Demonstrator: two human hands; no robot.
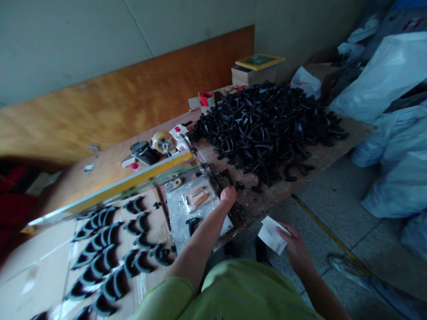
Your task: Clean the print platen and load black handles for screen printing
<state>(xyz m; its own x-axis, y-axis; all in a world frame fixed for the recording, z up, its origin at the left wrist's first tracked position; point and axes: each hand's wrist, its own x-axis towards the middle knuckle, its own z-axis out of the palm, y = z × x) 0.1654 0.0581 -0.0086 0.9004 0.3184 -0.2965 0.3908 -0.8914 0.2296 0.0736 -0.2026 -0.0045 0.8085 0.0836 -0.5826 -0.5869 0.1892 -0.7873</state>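
While the head camera looks down over the work area, the following applies.

Left hand: the left hand (228, 194) reaches forward to the near edge of the heap, over a small curved black plastic part (224, 178); the fingers are curled down onto it, but whether they actually pinch it cannot be told.

Right hand: the right hand (295, 245) is off the front edge of the tabletop, above the floor; the fingers are pressed together on a folded white paper sheet (272, 233).

Curved part: lies on the worn wooden tabletop (333, 151), at the foot of the heap and just beyond the plate.

Heap: a large pile of curved black plastic parts (267, 129) covers the right half of the tabletop.

Plate: a flat grey metal plate (180, 209) lies under the left forearm, carrying a clear bag of small tan pieces (196, 198).

Rows: black curved parts in nested rows (103, 253) lie on a pale cardboard sheet (26, 275) to the left.

Rail: a long yellow straight bar (133, 180) runs diagonally beyond the rows.

Tape: a roll of clear packing tape (163, 142) sits behind the bar.

Surroundings: white plastic sacks (387, 75) stand on the floor to the right.
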